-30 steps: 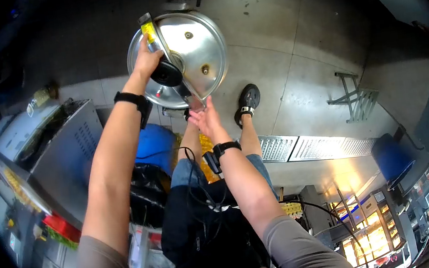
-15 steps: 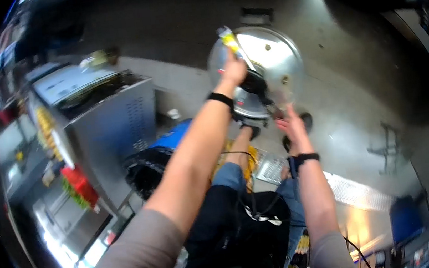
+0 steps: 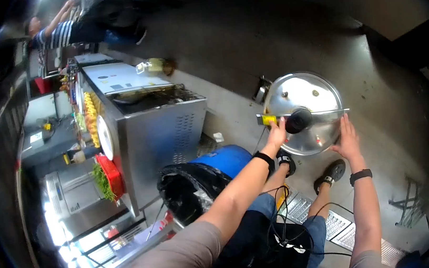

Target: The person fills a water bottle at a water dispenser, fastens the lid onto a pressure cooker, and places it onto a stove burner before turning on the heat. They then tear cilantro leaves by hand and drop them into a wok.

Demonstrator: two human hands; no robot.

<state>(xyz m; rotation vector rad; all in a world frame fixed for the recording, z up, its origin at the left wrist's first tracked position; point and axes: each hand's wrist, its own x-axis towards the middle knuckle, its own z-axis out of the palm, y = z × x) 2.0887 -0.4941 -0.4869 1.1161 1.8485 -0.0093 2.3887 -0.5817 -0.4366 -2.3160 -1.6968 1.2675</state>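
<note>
Has a round metal lid (image 3: pixel 312 100) between the left hand (image 3: pixel 277 136) and the right hand (image 3: pixel 348 140), low over the floor, just ahead of the feet. Crossed from hand to hand by a metal bar (image 3: pixel 331 112), with a round black knob (image 3: pixel 297 120) just right of the left hand and a yellow label (image 3: pixel 268 120) just left of it. Touches the bar with the left hand between label and knob; cannot tell whether with fingers closed round it. Holds the right hand spread, with straight fingers and the thumb apart, at the lid's right rim. Nearer the body than the grip, wears dark sandals (image 3: pixel 334 173). Left of the grip, has a blue barrel (image 3: pixel 223 162), a black plastic bag (image 3: pixel 176 191) and, farther out, a metal cabinet (image 3: pixel 163 145).
</note>
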